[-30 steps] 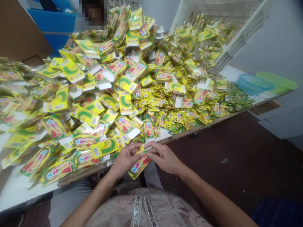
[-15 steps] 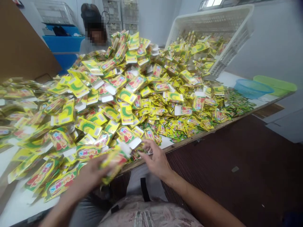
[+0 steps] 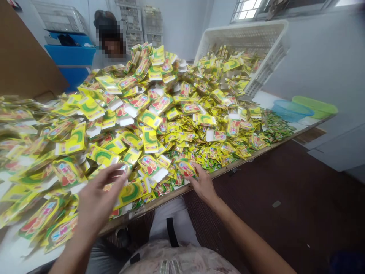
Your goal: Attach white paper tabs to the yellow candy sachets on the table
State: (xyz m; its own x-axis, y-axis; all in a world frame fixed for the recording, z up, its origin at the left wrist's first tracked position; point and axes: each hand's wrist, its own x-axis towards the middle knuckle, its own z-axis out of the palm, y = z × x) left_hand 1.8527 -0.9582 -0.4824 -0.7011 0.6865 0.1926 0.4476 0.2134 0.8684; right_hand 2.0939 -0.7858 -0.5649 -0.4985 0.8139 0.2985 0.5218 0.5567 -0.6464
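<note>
A large heap of yellow-green printed card packets [image 3: 148, 99] covers the white table [image 3: 11, 251]. My left hand [image 3: 95, 201] hovers over the packets near the table's front edge, its fingers spread and holding nothing; a yellow card packet with a green arc [image 3: 129, 192] lies just to its right. My right hand [image 3: 201, 183] reaches onto the table edge, where smaller sachets [image 3: 216, 150] lie. Its thumb and fingers pinch one small sachet [image 3: 185, 168].
A white slatted crate [image 3: 256, 36] lies tipped at the back right, spilling packets. A blue basin [image 3: 291, 109] and a green basin [image 3: 316, 104] sit on the table's right end. A person [image 3: 110, 42] sits behind the heap. A brown board [image 3: 25, 61] stands left.
Both hands held one packet a second ago. The left hand carried it leftward and let it go onto the pile, now open. The right hand reached forward and closed on a small sachet.
</note>
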